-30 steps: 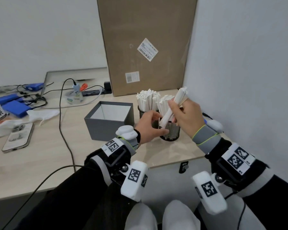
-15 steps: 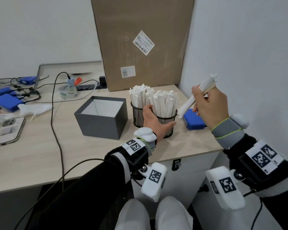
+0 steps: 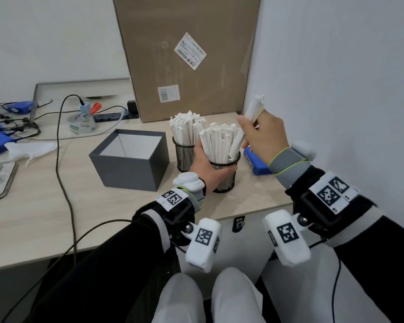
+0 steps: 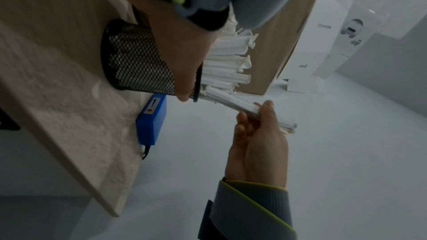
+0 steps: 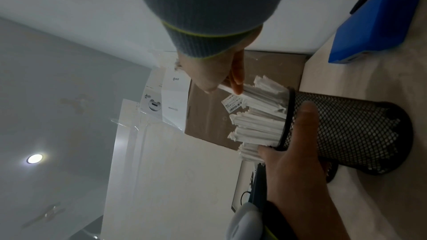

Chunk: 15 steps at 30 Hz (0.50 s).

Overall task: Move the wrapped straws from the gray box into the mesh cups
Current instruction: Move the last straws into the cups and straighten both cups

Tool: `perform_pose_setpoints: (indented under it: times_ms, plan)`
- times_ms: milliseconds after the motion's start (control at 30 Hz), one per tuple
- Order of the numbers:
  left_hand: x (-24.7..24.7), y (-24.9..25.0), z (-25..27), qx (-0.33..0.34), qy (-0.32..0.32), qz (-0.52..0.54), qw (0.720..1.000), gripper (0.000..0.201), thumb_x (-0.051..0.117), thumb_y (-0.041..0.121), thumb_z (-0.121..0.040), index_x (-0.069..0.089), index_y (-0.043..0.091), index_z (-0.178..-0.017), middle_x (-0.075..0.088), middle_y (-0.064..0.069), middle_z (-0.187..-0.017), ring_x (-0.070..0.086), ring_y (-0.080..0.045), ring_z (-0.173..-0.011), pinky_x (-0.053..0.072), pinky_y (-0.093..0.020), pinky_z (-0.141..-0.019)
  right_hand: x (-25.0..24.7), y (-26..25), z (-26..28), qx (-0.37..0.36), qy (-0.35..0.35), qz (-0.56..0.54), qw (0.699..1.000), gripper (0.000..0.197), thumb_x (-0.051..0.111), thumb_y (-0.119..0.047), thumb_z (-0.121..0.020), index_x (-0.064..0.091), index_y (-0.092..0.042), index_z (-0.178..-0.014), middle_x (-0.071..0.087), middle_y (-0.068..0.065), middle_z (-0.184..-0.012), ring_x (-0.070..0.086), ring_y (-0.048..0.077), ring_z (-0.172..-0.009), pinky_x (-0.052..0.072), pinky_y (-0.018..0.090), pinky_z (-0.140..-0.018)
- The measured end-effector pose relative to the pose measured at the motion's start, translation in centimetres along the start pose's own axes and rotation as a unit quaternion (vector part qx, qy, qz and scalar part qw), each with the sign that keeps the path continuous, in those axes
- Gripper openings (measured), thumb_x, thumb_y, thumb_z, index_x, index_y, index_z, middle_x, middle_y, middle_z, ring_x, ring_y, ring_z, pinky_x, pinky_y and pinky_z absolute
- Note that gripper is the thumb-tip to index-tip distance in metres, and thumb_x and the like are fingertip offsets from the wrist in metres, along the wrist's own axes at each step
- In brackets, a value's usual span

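Note:
The gray box (image 3: 128,164) stands open left of two black mesh cups, and only its white inside shows. The far cup (image 3: 183,155) and the near cup (image 3: 226,176) are both packed with upright wrapped straws (image 3: 216,143). My left hand (image 3: 208,166) grips the near cup (image 4: 138,61) round its side. My right hand (image 3: 252,129) holds a small bundle of wrapped straws (image 3: 254,110) tilted over that cup, with the lower ends at its right rim. In the right wrist view the fingers (image 5: 235,78) pinch the bundle (image 5: 228,88) beside the cup (image 5: 346,134).
A blue block (image 3: 254,162) with a cable lies right of the near cup, near the wall. A tall cardboard box (image 3: 187,54) stands behind the cups. Cables, a tape roll (image 3: 81,123) and blue devices lie at the left. The desk edge (image 3: 243,210) runs close in front.
My right hand lifted the bundle up and to the right, then came back left and down to the near cup's rim. My left hand's grip shifted on the near cup.

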<state>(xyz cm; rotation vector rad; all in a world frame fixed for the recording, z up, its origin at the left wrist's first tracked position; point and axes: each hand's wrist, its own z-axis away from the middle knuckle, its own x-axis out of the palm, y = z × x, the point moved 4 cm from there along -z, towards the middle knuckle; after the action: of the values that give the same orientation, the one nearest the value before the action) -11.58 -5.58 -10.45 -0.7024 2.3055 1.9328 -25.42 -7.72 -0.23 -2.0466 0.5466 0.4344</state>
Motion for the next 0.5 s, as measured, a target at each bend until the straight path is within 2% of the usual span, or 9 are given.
perform_pose_setpoints:
  times_ms: [100, 167, 267, 333, 367, 433, 500]
  plan:
    - [-0.5, -0.2, 0.3, -0.003, -0.018, -0.011, 1.0, 0.103, 0.083, 0.029, -0.067, 0.018, 0.016, -0.145, 0.049, 0.004, -0.136, 0.048, -0.011, -0.122, 0.039, -0.025, -0.102, 1.1, -0.1, 0.5, 0.002, -0.036, 0.037, 0.999, 0.027, 0.054, -0.028, -0.093, 0.055, -0.004, -0.081, 0.052, -0.003, -0.052, 0.048, -0.003, -0.036, 0.038, 0.004, -0.045]
    - [-0.8, -0.3, 0.4, -0.005, -0.031, -0.017, 0.999, 0.103, 0.083, 0.03, -0.067, 0.018, 0.016, -0.145, 0.05, 0.007, -0.131, 0.048, -0.009, -0.117, 0.039, -0.022, -0.098, 1.7, -0.3, 0.7, 0.012, -0.061, 0.045, 0.997, 0.028, 0.057, -0.029, -0.092, 0.049, -0.011, -0.071, 0.049, -0.006, -0.05, 0.048, -0.001, -0.038, 0.037, 0.005, -0.045]
    - [-1.0, -0.3, 0.4, -0.005, -0.043, -0.035, 0.998, 0.098, 0.082, 0.033, -0.068, 0.021, 0.018, -0.143, 0.048, 0.013, -0.118, 0.047, -0.005, -0.108, 0.037, -0.019, -0.091, 2.8, 0.0, 0.8, 0.027, -0.092, 0.055, 0.994, 0.026, 0.061, -0.034, -0.088, 0.055, -0.013, -0.074, 0.054, -0.006, -0.049, 0.052, -0.005, -0.039, 0.042, 0.011, -0.05]
    - [-1.0, -0.4, 0.4, -0.005, -0.046, -0.044, 0.998, 0.094, 0.082, 0.035, -0.069, 0.024, 0.019, -0.141, 0.049, 0.014, -0.114, 0.048, -0.005, -0.104, 0.038, -0.019, -0.087, 3.2, 0.2, 0.8, 0.037, -0.11, 0.08, 0.99, 0.027, 0.062, -0.035, -0.087, 0.06, -0.01, -0.08, 0.058, -0.003, -0.054, 0.054, -0.001, -0.047, 0.043, 0.01, -0.052]
    - [-1.1, -0.4, 0.4, -0.004, -0.048, -0.047, 0.998, 0.094, 0.081, 0.035, -0.069, 0.024, 0.019, -0.141, 0.049, 0.014, -0.114, 0.049, -0.005, -0.103, 0.038, -0.019, -0.087, 3.4, 0.3, 0.9, 0.041, -0.121, 0.098, 0.987, 0.03, 0.062, -0.036, -0.087, 0.061, -0.007, -0.082, 0.061, 0.001, -0.061, 0.058, 0.006, -0.056, 0.044, 0.012, -0.055]
    - [-1.2, -0.5, 0.3, -0.004, -0.051, -0.053, 0.997, 0.092, 0.081, 0.036, -0.069, 0.026, 0.02, -0.141, 0.049, 0.014, -0.113, 0.049, -0.005, -0.103, 0.038, -0.019, -0.087, 3.7, 0.4, 1.0, 0.047, -0.139, 0.138, 0.98, 0.036, 0.062, -0.036, -0.086, 0.065, -0.001, -0.087, 0.064, 0.009, -0.076, 0.06, 0.023, -0.074, 0.044, 0.028, -0.064]
    - [-1.2, -0.5, 0.3, -0.003, -0.053, -0.058, 0.997, 0.09, 0.081, 0.037, -0.069, 0.028, 0.02, -0.14, 0.049, 0.014, -0.113, 0.049, -0.005, -0.103, 0.038, -0.019, -0.086, 3.8, 0.6, 0.9, 0.06, -0.16, 0.161, 0.972, 0.034, 0.063, -0.036, -0.085, 0.065, -0.002, -0.082, 0.058, 0.006, -0.071, 0.055, 0.024, -0.075, 0.038, 0.03, -0.058]
